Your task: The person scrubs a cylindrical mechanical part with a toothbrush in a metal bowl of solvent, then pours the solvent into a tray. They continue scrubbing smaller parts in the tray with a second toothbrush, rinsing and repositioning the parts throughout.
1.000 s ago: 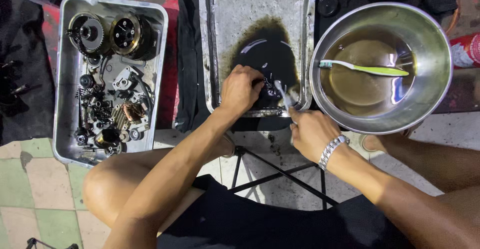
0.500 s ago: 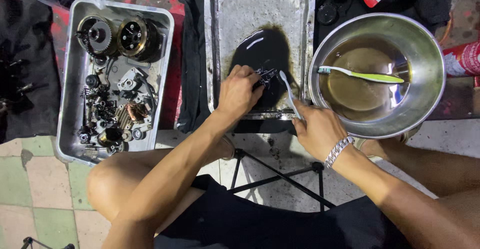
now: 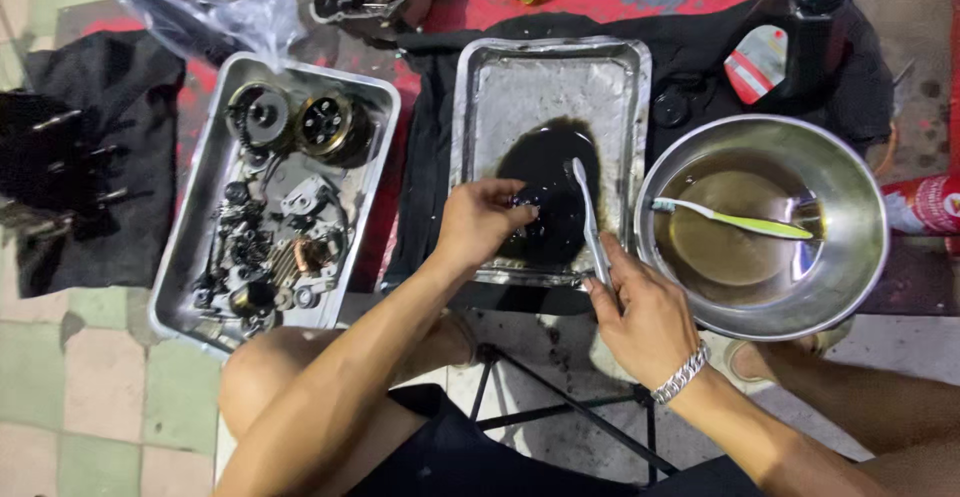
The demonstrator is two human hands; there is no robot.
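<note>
Repair workshop: engine parts tray (image 3: 200, 257), oil

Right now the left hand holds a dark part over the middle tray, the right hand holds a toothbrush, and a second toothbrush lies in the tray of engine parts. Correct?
Not quite. The second toothbrush lies in the round metal bowl, not in the tray of engine parts. The head view shows it. The rest holds: left hand on the dark part over the middle tray, right hand holding a toothbrush.
</note>
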